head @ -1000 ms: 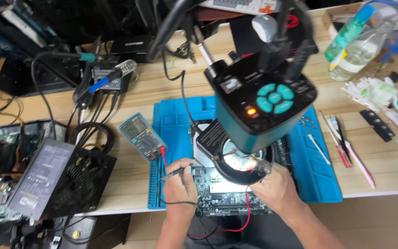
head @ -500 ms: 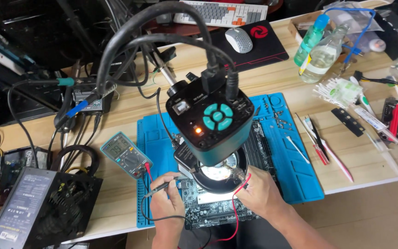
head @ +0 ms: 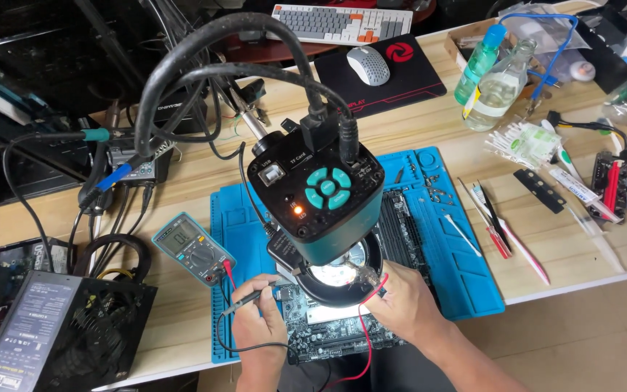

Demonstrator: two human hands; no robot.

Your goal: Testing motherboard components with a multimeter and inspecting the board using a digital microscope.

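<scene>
We see two hands at work under one microscope (head: 318, 194). The left hand (head: 257, 328) pinches one black probe (head: 252, 296); the right hand (head: 400, 305) grips one red probe (head: 374, 284). Both tips meet one circuit board (head: 328, 330), lit by the ring light and lying on one blue mat (head: 459, 268). One multimeter (head: 192, 248) sits just left of the mat. Two bottles (head: 491, 76), one mouse (head: 368, 65) and one keyboard (head: 342, 23) stand farther back on the cluttered wooden bench (head: 183, 319).
</scene>
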